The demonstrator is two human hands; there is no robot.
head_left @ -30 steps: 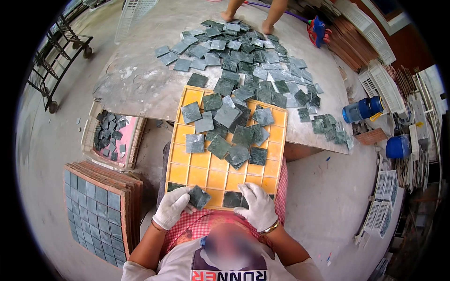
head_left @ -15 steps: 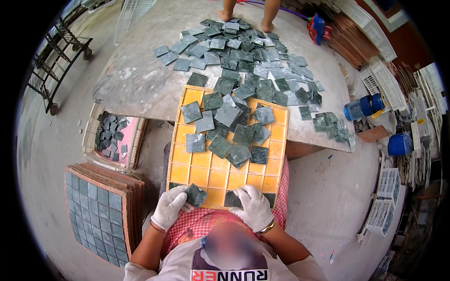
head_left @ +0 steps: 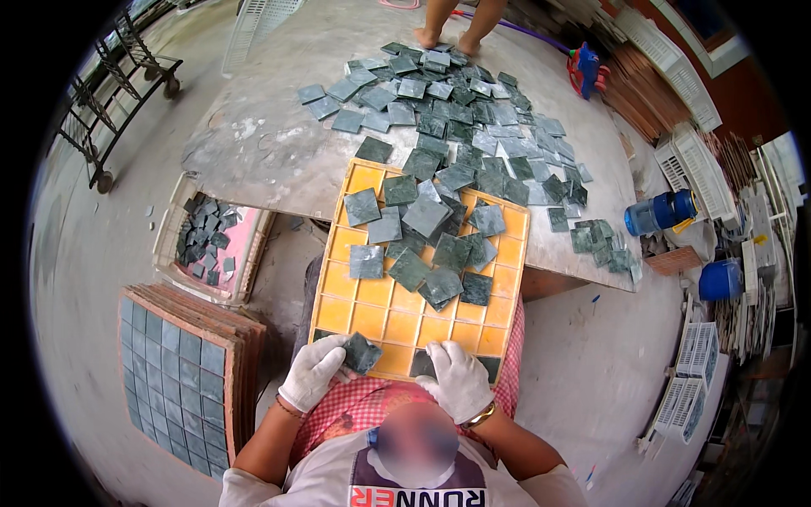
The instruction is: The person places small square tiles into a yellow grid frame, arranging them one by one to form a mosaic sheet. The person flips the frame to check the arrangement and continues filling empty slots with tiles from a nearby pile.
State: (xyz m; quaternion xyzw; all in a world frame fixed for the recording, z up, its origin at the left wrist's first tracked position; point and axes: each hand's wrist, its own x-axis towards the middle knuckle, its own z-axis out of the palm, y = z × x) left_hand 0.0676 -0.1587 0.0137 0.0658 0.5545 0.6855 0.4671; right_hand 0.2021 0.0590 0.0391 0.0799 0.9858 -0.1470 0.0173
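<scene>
My left hand (head_left: 311, 377), in a white glove, pinches a dark green square stone tile (head_left: 362, 354) tilted over the lower left of a yellow gridded tray (head_left: 336, 314). Part of another dark tile shows behind that hand in the tray's nearest row. My right hand (head_left: 459, 382), also gloved, has its fingers curled over a dark tile (head_left: 421, 364) in the same row, hiding part of it. Another dark tile (head_left: 490, 367) lies just right of these fingers. Loose green and grey tiles (head_left: 410, 270) overlap across the tray's middle and far part.
Beyond the tray, a large heap of tiles (head_left: 456, 110) covers the grey table (head_left: 253, 160), with another person's bare feet (head_left: 427, 37) behind it. At left are a crate (head_left: 166, 245) of tiles and stacked tiled panels (head_left: 173, 380). A blue water jug (head_left: 659, 213) stands at right.
The whole view has shifted slightly, so the scene sits a little further right and lower. Both hands keep nearly the same place, the left still with its tile.
</scene>
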